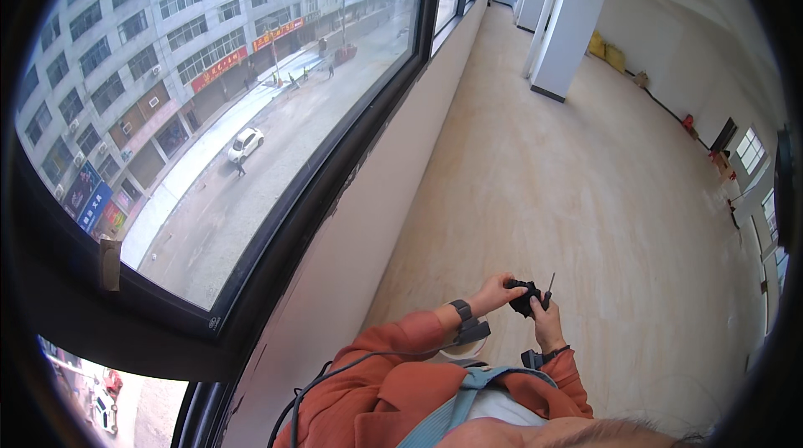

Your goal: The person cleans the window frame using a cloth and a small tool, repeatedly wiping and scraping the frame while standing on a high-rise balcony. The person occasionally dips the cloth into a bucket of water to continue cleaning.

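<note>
Low in the head view, my left hand [499, 293] grips the left side of a small black object [524, 298], whose kind I cannot tell. My right hand [546, 320] holds its right side with the thumb against it. A screwdriver-like tool [549, 292] with a dark handle and thin metal shaft is also in my right hand, its shaft pointing up and away from me. Dark straps with small devices sit on both wrists, and a cable runs along my left sleeve.
A large black-framed window [326, 197] over a low white wall [370, 197] is on my left, with a street below. A white pillar [568, 27] stands ahead on the pale floor [533, 197]. Yellow sacks [607, 54] and other items lie along the far right wall.
</note>
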### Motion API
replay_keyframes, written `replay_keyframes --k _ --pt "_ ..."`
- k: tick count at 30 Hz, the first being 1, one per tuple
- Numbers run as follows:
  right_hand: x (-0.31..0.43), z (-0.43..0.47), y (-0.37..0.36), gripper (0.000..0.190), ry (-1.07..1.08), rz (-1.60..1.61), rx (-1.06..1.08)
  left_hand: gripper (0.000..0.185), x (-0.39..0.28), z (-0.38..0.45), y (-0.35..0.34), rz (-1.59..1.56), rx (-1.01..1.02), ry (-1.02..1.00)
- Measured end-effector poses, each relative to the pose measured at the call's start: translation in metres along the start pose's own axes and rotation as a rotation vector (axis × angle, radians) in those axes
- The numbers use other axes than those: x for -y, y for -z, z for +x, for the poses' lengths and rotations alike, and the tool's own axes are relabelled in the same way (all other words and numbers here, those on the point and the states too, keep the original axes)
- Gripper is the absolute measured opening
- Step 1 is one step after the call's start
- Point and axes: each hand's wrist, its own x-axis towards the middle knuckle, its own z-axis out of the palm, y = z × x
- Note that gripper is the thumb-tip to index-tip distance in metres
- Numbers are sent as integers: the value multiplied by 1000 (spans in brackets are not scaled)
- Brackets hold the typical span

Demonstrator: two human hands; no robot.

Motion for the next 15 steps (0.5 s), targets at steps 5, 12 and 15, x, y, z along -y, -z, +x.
replay_keyframes --k 5,12,15 --pt "-12 -13 -23 25 0 -3 -80 27 20 -27 24 -223 82 61" --pt "-9 -40 -45 27 -49 77 -145 32 39 -77 49 -358 23 131" --pt "-7 -57 -50 27 -61 51 -80 25 39 -101 53 -348 -22 160"
